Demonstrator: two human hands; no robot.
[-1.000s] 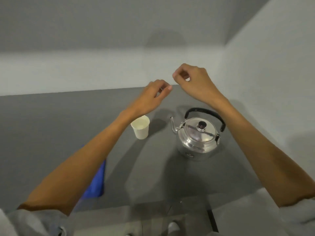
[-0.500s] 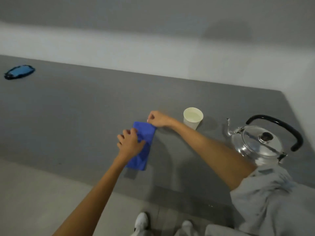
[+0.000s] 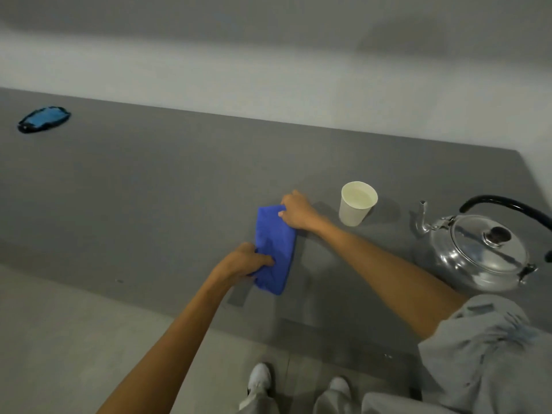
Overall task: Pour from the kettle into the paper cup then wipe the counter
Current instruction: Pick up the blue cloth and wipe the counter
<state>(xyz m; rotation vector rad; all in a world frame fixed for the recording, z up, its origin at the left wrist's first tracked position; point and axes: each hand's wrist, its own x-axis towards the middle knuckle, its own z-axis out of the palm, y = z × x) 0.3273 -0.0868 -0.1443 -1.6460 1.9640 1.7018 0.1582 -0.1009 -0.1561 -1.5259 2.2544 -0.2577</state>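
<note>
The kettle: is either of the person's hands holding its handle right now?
No. The kettle stands alone on the counter while the left hand and right hand both grip the blue cloth.

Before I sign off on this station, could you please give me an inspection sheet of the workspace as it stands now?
Surface: grey counter, no spill that I can make out.
Job's things: paper cup upright with liquid inside; steel kettle upright to its right, lid on, spout toward the cup; folded blue cloth flat on the counter, left of the cup.
Clutter: small blue and black item at the far left of the counter.
Hands: left hand grips the cloth's near end; right hand pinches its far end.
Cables: nothing seen.
Surroundings: pale wall behind; light floor and white shoes below.
</note>
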